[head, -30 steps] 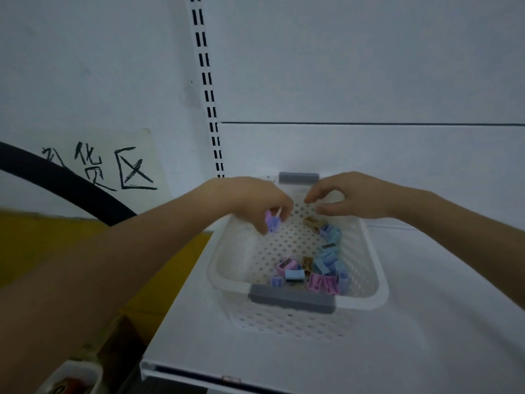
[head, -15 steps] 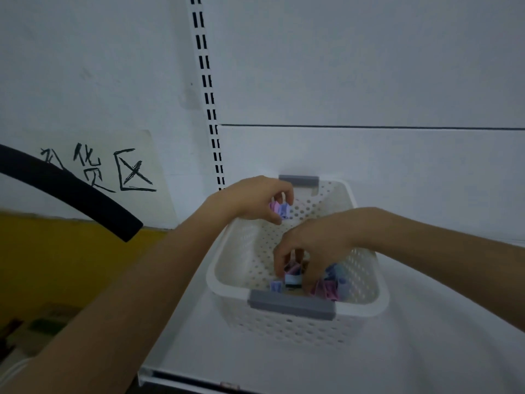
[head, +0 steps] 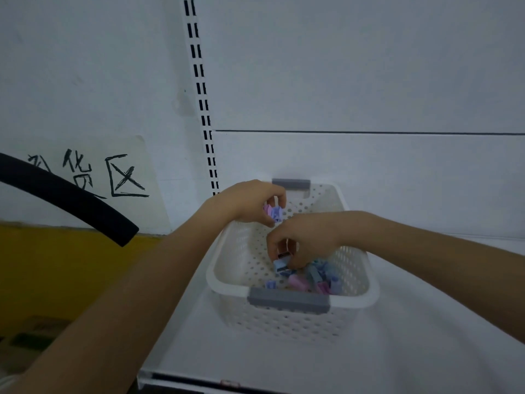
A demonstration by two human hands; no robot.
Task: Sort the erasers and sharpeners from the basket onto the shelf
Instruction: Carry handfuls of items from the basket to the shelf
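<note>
Over the white basket (head: 216, 280) the left hand (head: 250, 203) clasps pink and lilac sharpeners (head: 274, 213), while the right hand (head: 308, 237) pinches a blue sharpener (head: 280, 265), tilted, its long axis unclear.

A black, perhaps foam-covered bar (head: 68, 196) overlaps a handwritten paper sign (head: 93, 172); a slotted upright (head: 202, 103) stands just beside it.

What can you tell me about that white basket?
The basket looks like white plastic: rectangular, walls and floor full of round holes, a grey grip at each end. It stands upright on the white shelf. Pink, blue and purple pieces lie in its near right part. The right hand reaches inside; the left hand holds others above its far left rim.
</note>
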